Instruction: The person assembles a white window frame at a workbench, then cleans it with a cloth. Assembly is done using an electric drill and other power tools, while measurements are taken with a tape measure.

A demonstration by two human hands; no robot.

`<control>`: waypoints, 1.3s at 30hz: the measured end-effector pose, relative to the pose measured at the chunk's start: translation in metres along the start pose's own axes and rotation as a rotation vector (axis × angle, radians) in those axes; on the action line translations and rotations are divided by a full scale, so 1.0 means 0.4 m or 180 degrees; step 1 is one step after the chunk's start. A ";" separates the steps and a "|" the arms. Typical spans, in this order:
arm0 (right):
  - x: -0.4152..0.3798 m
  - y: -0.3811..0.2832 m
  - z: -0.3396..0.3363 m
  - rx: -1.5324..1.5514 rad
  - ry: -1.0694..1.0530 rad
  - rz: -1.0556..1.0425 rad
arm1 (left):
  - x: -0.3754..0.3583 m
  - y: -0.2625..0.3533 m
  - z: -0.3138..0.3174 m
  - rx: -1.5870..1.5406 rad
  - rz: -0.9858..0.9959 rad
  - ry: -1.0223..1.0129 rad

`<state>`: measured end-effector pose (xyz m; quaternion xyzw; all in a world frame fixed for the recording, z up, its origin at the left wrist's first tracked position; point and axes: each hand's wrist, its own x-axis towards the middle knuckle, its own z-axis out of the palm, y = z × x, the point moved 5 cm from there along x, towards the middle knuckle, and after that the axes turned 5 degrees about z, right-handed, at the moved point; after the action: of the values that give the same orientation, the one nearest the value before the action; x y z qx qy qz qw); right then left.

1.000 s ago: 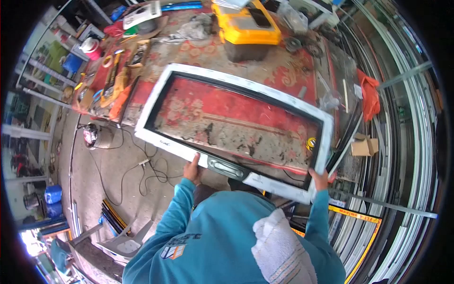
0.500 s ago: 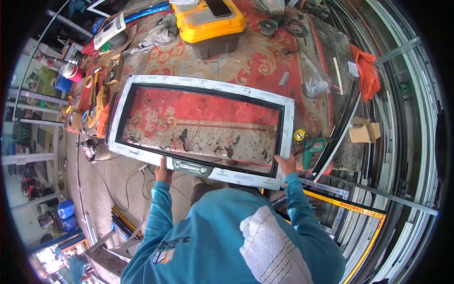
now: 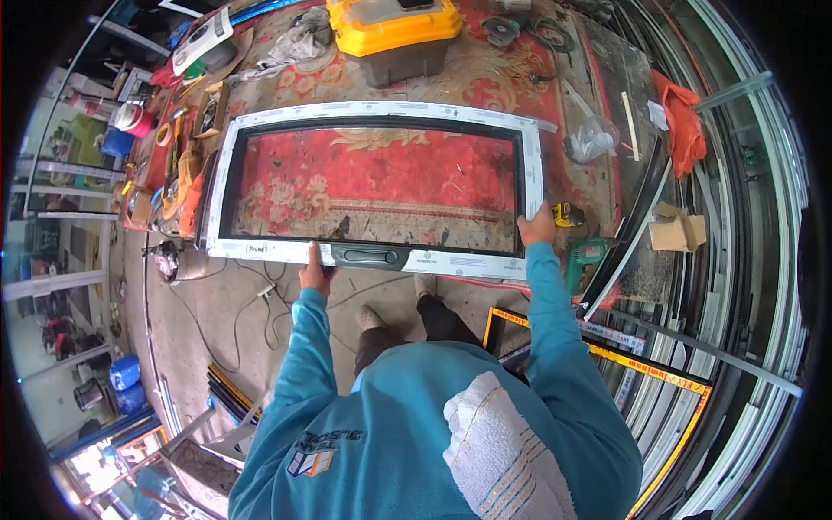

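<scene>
A rectangular window sash (image 3: 364,111) with white film-covered edges, black inner trim and a clear pane lies over the near part of the carpeted table. On its near rail is a dark grey latch (image 3: 367,257), and handwriting marks the film to the left of it. My left hand (image 3: 317,272) grips that near rail just left of the latch, thumb on top, with the other fingers mostly hidden below. Wrapped around the right side rail is my right hand (image 3: 538,225). A yellow tape measure (image 3: 568,214) and a green power drill (image 3: 588,252) lie just right of it.
A yellow-lidded toolbox (image 3: 394,35) stands at the back of the table (image 3: 485,87). Hand tools line its left edge. To the right lie an orange bag (image 3: 680,121), a small cardboard box (image 3: 678,230) and long metal profiles. Cables (image 3: 234,334) trail on the floor.
The window sash has moved away from my body, farther over the table, and turned more level, carried by both hands. Its near rail has uncovered my feet.
</scene>
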<state>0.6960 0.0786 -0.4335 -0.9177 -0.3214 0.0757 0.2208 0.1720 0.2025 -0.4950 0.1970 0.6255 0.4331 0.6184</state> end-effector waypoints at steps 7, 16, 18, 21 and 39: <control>-0.033 -0.238 0.076 0.0295 -0.0535 -0.0834 | -0.155 0.105 -0.059 0.1537 -0.0427 -0.1108; 0.142 -0.293 0.287 -0.0410 -0.0444 -0.0599 | -0.279 -0.271 -0.515 0.1782 -0.1223 -0.0398; 0.149 -0.301 0.254 -0.0196 -0.0543 -0.0757 | -0.363 -0.324 -0.606 0.2480 -0.1043 -0.0829; 0.249 -0.228 0.098 0.0717 0.0342 -0.0154 | -0.405 -0.497 -0.847 0.3256 -0.0815 -0.0678; -0.003 -0.434 0.199 0.1266 -0.1227 -0.2099 | -0.664 -0.628 -0.595 -0.1550 -0.2068 0.0658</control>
<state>0.5761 0.2272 -0.4257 -0.6746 -0.6119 0.2317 0.3418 0.0617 -0.2135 -0.5655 -0.2070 0.5933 0.3682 0.6853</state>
